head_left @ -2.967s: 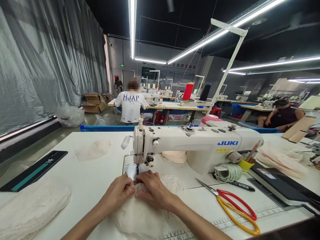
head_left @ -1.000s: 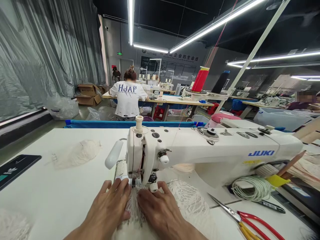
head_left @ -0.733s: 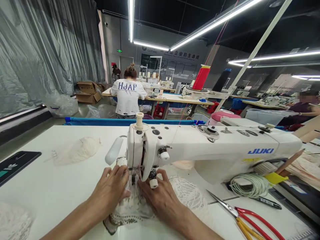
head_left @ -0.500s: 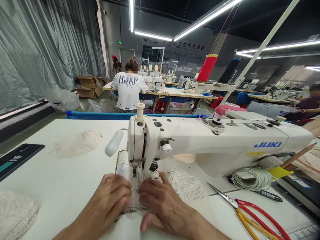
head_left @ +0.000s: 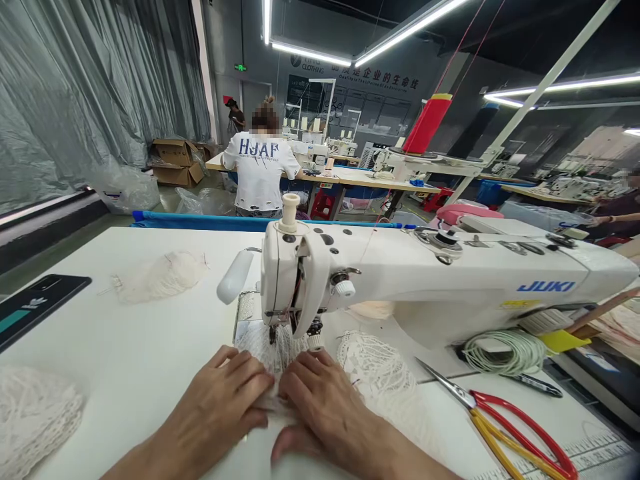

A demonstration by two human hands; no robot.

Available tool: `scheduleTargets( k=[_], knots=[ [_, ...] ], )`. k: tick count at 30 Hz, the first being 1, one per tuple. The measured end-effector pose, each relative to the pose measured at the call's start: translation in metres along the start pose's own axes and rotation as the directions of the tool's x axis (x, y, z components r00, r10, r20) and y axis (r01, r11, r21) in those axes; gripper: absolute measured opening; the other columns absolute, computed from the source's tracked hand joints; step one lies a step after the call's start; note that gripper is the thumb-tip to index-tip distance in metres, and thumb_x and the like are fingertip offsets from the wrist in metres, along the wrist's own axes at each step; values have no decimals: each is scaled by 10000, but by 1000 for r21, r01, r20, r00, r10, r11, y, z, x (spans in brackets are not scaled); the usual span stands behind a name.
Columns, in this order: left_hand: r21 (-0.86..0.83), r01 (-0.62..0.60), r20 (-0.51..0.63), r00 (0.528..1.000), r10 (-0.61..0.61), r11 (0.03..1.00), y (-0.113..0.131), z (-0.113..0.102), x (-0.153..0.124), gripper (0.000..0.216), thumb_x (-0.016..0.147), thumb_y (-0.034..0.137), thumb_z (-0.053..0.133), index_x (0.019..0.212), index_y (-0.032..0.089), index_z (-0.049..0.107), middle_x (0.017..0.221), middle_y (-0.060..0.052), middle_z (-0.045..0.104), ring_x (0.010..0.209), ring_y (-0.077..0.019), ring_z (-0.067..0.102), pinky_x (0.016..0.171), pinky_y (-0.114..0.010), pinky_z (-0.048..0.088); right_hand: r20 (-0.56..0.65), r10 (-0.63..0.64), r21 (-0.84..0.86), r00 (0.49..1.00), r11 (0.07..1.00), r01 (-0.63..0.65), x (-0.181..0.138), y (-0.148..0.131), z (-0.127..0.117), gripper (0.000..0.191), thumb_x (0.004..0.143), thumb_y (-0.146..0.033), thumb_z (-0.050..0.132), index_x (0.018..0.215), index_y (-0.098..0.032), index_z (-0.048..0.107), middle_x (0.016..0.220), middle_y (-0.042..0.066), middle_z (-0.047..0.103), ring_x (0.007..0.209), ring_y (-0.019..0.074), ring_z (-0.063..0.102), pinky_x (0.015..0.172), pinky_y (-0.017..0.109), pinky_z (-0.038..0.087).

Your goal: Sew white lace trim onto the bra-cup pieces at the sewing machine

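Note:
A strip of white lace [head_left: 273,357] lies under the presser foot of a white sewing machine [head_left: 440,277]. My left hand [head_left: 225,397] is closed on the lace's left side, fingers bent just in front of the needle. Close beside it, my right hand [head_left: 323,400] grips the right side, its thumb turned in towards me. Both hands hide much of the near part of the strip. More white lace [head_left: 377,363] lies bunched right of my right hand, under the machine arm. Another pile of lace [head_left: 37,420] sits at the left front.
Red-and-yellow-handled scissors [head_left: 500,420] lie on the right, near a coil of pale green cord [head_left: 505,355] and a black pen [head_left: 540,385]. At left are a black phone-like slab [head_left: 43,307] and a cream fabric piece [head_left: 165,277]. Ahead, a person in a white shirt [head_left: 260,173] sits.
Both hands have drawn slightly closer together on the lace, and its patterned near edge is now hidden. The lace lies more spread by the needle. The camera view has shifted slightly.

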State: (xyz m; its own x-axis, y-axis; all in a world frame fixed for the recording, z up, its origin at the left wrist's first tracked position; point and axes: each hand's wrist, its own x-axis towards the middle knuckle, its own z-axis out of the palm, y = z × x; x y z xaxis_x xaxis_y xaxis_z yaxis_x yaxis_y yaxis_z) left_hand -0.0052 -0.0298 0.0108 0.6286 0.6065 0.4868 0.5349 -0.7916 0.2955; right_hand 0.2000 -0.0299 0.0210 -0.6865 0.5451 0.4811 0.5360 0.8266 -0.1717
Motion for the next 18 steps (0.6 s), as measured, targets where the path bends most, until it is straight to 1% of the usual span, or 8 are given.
scheduleTargets(
  k=[2,4,6,10,12,14,16,18],
  knots=[
    [25,-34,5,999,34,999,0,-1,2,294,960,115,275,824,196,523,735,-7,558,675,-160,487,657,-309,361,50,-18,-29,999,999,20,0,0,-1,318,926,-438,479,746,-176,485,726,27,570,680,166,489,665,308,348],
    [0,-18,-5,1000,18,1000,-1,-1,3,314,943,58,256,791,188,499,716,-5,538,651,-152,466,636,-296,353,58,1,-32,998,1000,1,-1,1,-1,255,960,-284,439,731,-178,478,708,18,566,649,152,478,656,301,342],
    [-32,12,-25,1000,-13,999,-2,0,3,278,954,87,275,798,187,483,722,-2,534,658,-152,464,651,-302,355,22,46,-20,999,999,-46,0,1,0,263,964,-198,385,714,-176,465,653,8,542,596,144,451,638,298,339],
    [-48,32,-41,999,-34,998,-3,3,3,229,977,196,324,817,190,487,726,10,541,668,-155,481,678,-315,362,-48,121,-22,991,992,-123,3,1,6,297,968,-164,312,707,-178,453,598,1,523,543,143,440,592,293,325],
    [-9,33,-43,999,-33,999,-1,2,3,193,969,228,366,849,187,512,738,8,552,679,-160,497,678,-319,368,-73,131,-14,989,991,-132,5,1,9,337,995,-214,269,717,-177,456,597,3,533,544,143,458,582,293,322],
    [39,22,-45,999,-21,999,2,-1,3,224,964,167,336,861,184,535,745,-1,552,677,-163,499,663,-319,366,-84,117,7,990,993,-117,6,0,10,389,1005,-370,268,729,-175,461,610,5,542,559,145,474,593,294,330],
    [41,24,-57,998,-21,999,4,-5,4,301,954,93,271,836,178,534,747,-12,538,674,-164,490,660,-321,364,-72,99,19,992,995,-98,6,-1,9,450,958,-531,313,735,-174,470,636,14,549,590,156,481,614,302,341],
    [-6,38,-59,998,-39,999,5,-7,4,299,953,92,259,808,175,507,770,-20,529,697,-167,492,686,-329,372,-48,88,3,995,996,-88,5,-2,8,420,953,-508,347,751,-169,491,668,29,555,624,171,482,629,311,344]
  ],
)
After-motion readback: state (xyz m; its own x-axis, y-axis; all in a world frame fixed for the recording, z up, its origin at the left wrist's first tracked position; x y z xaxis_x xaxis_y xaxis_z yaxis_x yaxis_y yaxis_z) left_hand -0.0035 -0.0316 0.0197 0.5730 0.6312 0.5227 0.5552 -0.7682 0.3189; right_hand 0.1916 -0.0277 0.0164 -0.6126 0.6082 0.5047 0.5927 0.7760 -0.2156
